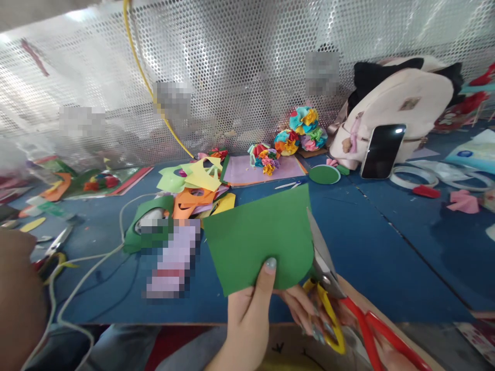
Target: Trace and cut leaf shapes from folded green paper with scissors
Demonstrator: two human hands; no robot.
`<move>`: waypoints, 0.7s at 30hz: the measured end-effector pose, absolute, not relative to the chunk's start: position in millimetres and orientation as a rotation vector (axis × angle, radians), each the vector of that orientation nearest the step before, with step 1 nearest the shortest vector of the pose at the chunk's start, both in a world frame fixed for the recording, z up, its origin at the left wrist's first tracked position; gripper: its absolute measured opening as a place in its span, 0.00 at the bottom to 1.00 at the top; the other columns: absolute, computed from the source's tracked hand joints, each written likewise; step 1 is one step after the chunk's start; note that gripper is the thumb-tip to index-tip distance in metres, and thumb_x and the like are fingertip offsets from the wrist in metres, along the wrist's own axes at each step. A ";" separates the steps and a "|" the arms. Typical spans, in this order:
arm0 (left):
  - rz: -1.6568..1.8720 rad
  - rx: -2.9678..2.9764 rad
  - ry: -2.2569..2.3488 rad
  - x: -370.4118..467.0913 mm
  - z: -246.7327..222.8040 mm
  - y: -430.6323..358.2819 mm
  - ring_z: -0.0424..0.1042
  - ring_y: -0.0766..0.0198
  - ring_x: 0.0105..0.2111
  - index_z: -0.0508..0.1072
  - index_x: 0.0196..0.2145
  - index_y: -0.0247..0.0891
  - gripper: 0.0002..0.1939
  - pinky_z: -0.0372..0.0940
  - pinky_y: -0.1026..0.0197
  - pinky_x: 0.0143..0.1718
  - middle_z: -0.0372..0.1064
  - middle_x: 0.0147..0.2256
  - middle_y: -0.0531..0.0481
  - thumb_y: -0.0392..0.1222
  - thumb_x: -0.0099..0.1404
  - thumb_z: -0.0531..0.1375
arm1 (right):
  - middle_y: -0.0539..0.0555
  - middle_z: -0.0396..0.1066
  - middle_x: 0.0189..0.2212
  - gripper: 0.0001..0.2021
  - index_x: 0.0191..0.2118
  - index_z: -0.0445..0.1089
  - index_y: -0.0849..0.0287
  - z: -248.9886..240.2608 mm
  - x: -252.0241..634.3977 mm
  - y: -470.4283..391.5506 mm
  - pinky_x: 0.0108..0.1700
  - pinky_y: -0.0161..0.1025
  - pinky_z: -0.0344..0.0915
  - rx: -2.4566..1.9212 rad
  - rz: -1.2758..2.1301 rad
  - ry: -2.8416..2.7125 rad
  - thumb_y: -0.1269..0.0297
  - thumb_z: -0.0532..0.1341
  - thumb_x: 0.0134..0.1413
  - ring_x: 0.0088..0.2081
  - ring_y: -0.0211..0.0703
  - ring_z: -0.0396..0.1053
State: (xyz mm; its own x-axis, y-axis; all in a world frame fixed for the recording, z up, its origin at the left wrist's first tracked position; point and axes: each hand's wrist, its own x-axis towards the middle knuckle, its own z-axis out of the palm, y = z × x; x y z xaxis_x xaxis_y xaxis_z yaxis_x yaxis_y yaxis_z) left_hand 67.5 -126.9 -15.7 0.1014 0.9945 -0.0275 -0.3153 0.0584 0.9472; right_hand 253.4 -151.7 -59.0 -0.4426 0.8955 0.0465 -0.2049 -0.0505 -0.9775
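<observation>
My left hand (253,314) grips a sheet of green paper (259,237) by its lower edge, thumb on top and the other fingers hidden beneath. The sheet's lower right corner is rounded. In my right hand (303,312) is a pair of scissors (328,281) with red and yellow handles. Their blades point up and away along the right edge of the paper, touching or very near it. Part of the right hand is hidden behind the handles and blurred.
Paper scraps (197,190), a green tape roll (150,221) and a white cable (121,226) lie left on the blue table (359,247). Behind are paper flowers (303,121), a green disc (325,174), a phone (382,152) and a backpack (402,103). Another person's arm (19,299) is at left.
</observation>
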 end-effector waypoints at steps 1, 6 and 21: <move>1.207 1.005 0.910 66.6 -16.8 -127.3 0.80 0.53 0.24 0.81 0.27 0.33 0.25 0.77 0.58 0.26 0.75 0.18 0.43 0.54 0.73 0.59 | 0.59 0.71 0.56 0.17 0.58 0.70 0.57 -60.1 253.4 -150.1 0.51 0.53 0.75 -0.780 1.628 -1.364 0.58 0.63 0.68 0.51 0.50 0.74; 1.063 1.046 0.820 62.4 -17.5 -129.4 0.79 0.55 0.22 0.80 0.20 0.32 0.35 0.76 0.58 0.26 0.75 0.19 0.39 0.57 0.77 0.52 | 0.58 0.72 0.54 0.16 0.57 0.70 0.58 -61.3 253.6 -146.4 0.49 0.50 0.75 -0.728 1.614 -1.372 0.57 0.62 0.69 0.48 0.48 0.74; 1.152 1.026 0.933 58.8 -20.2 -132.4 0.82 0.52 0.27 0.82 0.28 0.30 0.26 0.78 0.59 0.28 0.77 0.21 0.40 0.54 0.74 0.59 | 0.47 0.58 0.25 0.36 0.36 0.62 0.54 -44.7 245.4 -141.9 0.27 0.40 0.53 -0.820 1.602 -1.364 0.21 0.59 0.44 0.25 0.38 0.52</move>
State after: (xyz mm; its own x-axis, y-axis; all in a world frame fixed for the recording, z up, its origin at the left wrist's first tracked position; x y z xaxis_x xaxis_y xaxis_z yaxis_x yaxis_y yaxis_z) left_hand 58.8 -132.4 -20.2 0.1684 0.9841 -0.0562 -0.2600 0.0994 0.9605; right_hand 245.4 -141.9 -44.7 -0.4193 0.9067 0.0459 -0.1900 -0.0382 -0.9810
